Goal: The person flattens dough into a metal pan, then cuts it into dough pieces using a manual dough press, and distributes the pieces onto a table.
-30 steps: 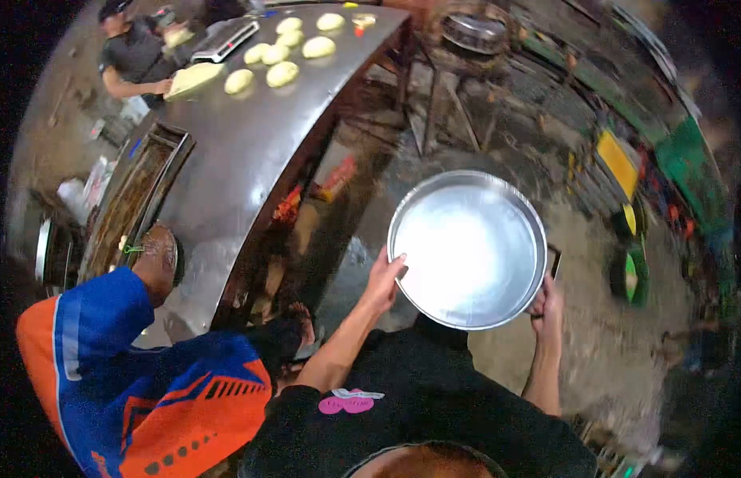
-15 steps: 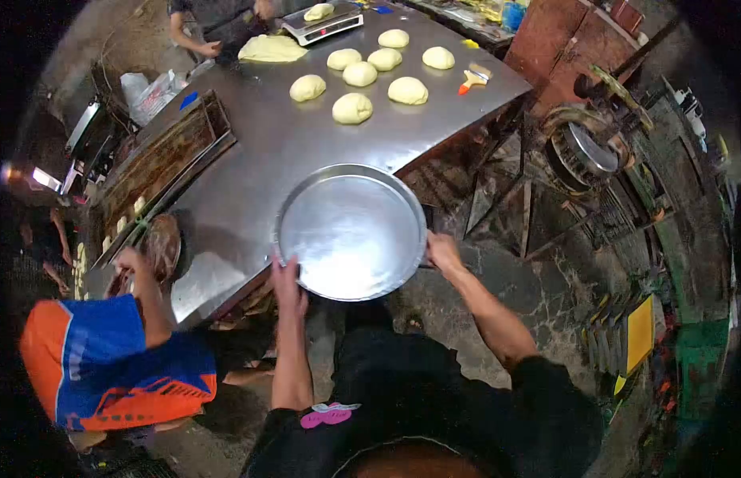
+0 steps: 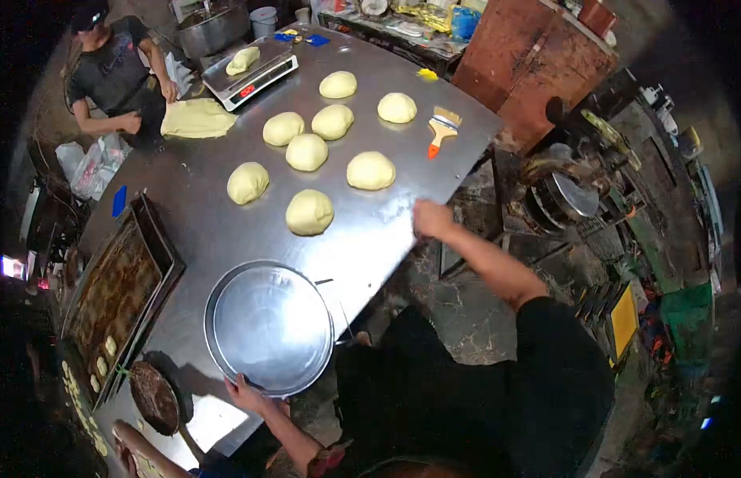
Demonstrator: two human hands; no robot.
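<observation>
A round metal pan (image 3: 268, 328) lies at the near edge of the steel table (image 3: 362, 263). My left hand (image 3: 247, 393) grips its near rim. My right hand (image 3: 433, 218) is over the table's right edge with its fingers curled; what it holds, if anything, I cannot make out. Several dough balls (image 3: 309, 212) sit beyond the pan. A brush with an orange-tipped handle (image 3: 444, 132) lies to their right. At the far left, flat dough (image 3: 197, 119) rests beside a scale (image 3: 255, 78) that bears another dough piece.
A person in dark clothes (image 3: 111, 68) stands at the far left. Stacked trays (image 3: 123, 295) and a brown-coated pan (image 3: 154, 398) are at the left, near another person's arm (image 3: 147, 454). A red-brown cabinet (image 3: 530, 68) stands back right.
The round pan has moved left and lower in view. My right hand has let go of it and moved up toward the table's right edge. The view has shifted, showing more of the far person.
</observation>
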